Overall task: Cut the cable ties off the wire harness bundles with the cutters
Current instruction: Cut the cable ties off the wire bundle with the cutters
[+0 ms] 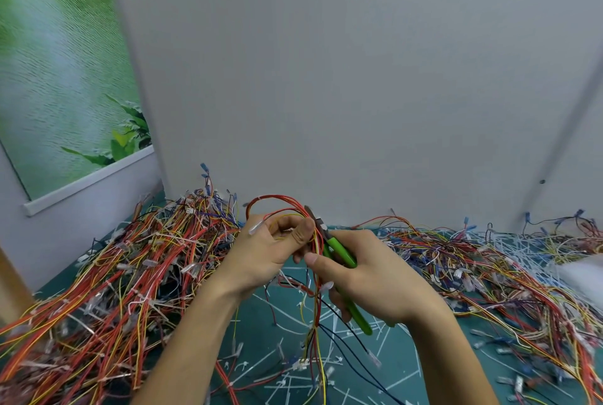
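Head: hands (257, 251) (368, 277) round harness (277, 206), cutters (339, 251) (blades (312, 212) perhaps shut)

A pair of green-handled metal cutters (339, 253) is up against a looped bundle of thin red and yellow wires (277, 200) above the dark green mat (408, 368).
The right hand (368, 277) grips the cutters, whose dark tip points up beside the top of the loop. The left hand (264, 251) holds the bundle over the middle of the mat, and its loose ends hang down to it. Heaps of mixed-colour wire bundles lie on the mat's left side (114, 274) and right side (489, 274). Short white plastic cable ties (284, 320) lie scattered on the middle of the mat.
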